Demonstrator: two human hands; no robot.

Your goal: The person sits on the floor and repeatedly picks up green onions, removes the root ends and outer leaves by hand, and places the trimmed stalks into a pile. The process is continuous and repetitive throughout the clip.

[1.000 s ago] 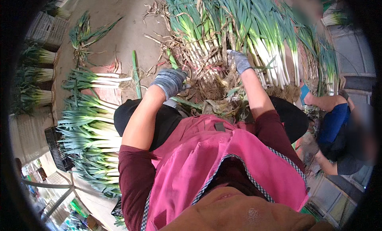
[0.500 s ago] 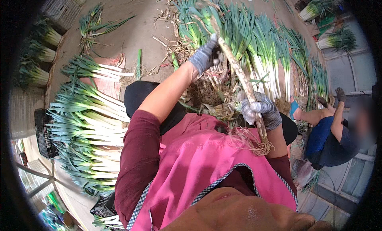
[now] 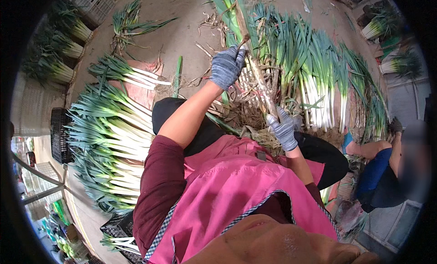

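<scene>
My left hand [image 3: 225,66], in a grey knit glove, is closed round the upper part of a long leek [image 3: 259,84], just below its green leaves. My right hand [image 3: 282,129], gloved alike, grips the dirty stalk lower down. The leek slants over a heap of untrimmed leeks [image 3: 273,27] with dry brown leaves and roots. To their right stand cleaner white-stemmed leeks [image 3: 321,91]. Beyond my left arm lie rows of leeks [image 3: 107,132] with white stems pointing toward me. Dry peelings [image 3: 252,134] lie by my lap.
A co-worker [image 3: 380,173] crouches at the right, a gloved hand [image 3: 395,125] by more leeks. Black crates [image 3: 61,134] and pale crates [image 3: 86,11] stand at the left; bundled leeks [image 3: 68,45] line that side. A loose leafy bunch [image 3: 127,25] lies at the upper left.
Since a second ago, both hands have taken hold of a leek and lifted it. Over the last half second, my right hand and the stalk's lower end have moved forward, away from my lap.
</scene>
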